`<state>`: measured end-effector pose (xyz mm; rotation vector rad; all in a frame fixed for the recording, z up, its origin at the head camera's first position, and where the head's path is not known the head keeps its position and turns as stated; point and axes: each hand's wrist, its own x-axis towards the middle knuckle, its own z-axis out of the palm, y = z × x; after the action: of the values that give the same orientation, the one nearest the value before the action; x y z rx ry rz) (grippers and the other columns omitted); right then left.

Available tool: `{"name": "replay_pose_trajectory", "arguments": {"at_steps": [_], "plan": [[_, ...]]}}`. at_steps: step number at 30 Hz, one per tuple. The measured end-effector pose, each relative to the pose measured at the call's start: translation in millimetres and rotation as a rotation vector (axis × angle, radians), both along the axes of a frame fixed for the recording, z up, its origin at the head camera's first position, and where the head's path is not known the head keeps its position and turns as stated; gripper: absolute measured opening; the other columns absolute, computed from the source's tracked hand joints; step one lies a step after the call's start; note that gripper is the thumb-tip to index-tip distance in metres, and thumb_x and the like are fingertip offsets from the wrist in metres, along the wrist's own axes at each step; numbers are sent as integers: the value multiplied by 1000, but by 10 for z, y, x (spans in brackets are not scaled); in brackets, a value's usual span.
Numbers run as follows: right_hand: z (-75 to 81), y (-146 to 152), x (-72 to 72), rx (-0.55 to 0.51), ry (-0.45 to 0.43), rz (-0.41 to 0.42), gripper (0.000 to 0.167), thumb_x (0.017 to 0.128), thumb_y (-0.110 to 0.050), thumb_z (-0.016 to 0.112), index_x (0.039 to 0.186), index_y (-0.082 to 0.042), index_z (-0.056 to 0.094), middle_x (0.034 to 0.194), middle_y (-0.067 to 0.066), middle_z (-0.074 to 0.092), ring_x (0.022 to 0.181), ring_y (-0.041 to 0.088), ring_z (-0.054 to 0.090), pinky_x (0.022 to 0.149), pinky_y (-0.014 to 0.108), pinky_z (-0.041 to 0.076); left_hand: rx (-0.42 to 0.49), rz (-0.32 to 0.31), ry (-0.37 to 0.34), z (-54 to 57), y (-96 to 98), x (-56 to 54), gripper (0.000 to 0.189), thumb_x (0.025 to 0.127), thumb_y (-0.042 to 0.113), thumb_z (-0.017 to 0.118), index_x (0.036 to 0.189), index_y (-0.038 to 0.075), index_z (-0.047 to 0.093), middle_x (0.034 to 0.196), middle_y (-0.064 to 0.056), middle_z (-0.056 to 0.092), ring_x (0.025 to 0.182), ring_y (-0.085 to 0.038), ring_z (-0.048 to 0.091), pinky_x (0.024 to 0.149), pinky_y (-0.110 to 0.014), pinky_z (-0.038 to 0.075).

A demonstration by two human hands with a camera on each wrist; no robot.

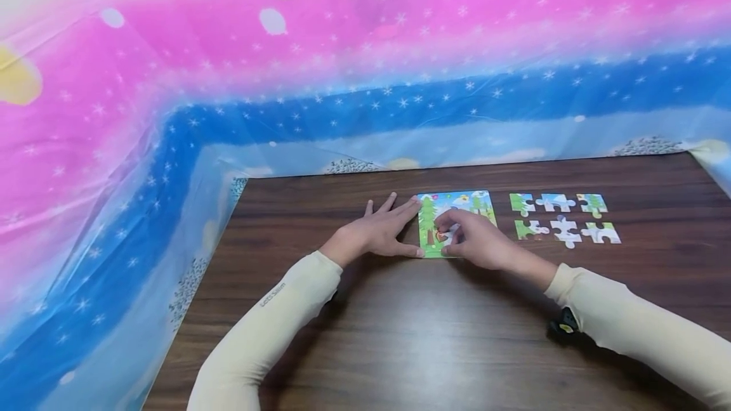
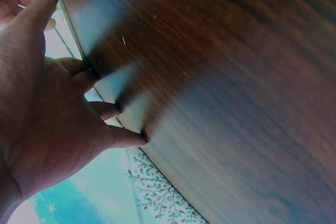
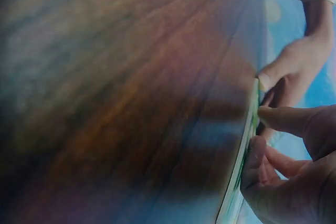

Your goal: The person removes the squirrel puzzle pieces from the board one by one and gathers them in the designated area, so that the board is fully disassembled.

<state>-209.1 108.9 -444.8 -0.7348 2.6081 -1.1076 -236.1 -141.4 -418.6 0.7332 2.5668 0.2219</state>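
Note:
A colourful puzzle board [image 1: 427, 214] with a printed forest picture lies on the brown table. My left hand [image 1: 385, 231] is spread flat at its left side, with the thumb and a fingertip right at the board's edge. In the left wrist view the fingers of this left hand [image 2: 58, 124] are straight and apart. Over the board's lower middle, my right hand [image 1: 482, 240] curls its thumb and fingers about a whitish puzzle piece [image 1: 449, 234], largely hidden beneath them. The right wrist view shows the right hand's [image 3: 289, 156] fingertips close on the board's green edge.
To the right of the board, several loose puzzle pieces [image 1: 566, 231] lie in two rows. The wooden table [image 1: 400, 335] runs back to a pink and blue patterned cloth [image 1: 365, 94] hanging behind and at the left.

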Motion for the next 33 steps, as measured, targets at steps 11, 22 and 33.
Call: {"name": "replay_pose_trajectory", "arguments": {"at_steps": [11, 22, 33], "plan": [[18, -37, -7, 57, -11, -42, 56, 88, -10, 86, 139, -7, 62, 116, 9, 70, 90, 16, 69, 76, 34, 55, -20, -13, 6, -3, 39, -11, 104, 97, 72, 59, 172, 32, -2, 180, 10, -5, 168, -31, -10, 130, -72, -4], [-9, -75, -55, 35, -35, -38, 52, 88, -12, 85, 137, -8, 68, 113, 6, 70, 89, 17, 64, 77, 32, 51, -18, 2, 4, -1, -12, 4, 105, 97, 72, 59, 172, 31, -3, 181, 9, -5, 167, -31, -12, 129, -72, -6], [-27, -49, -71, 7, -54, -44, 54, 86, -13, 87, 137, -8, 68, 115, 9, 70, 85, 17, 62, 72, 30, 51, -3, -1, -1, 11, -11, 17, 104, 98, 71, 59, 172, 31, -1, 181, 8, -5, 167, -30, -14, 129, -72, -7]]}}
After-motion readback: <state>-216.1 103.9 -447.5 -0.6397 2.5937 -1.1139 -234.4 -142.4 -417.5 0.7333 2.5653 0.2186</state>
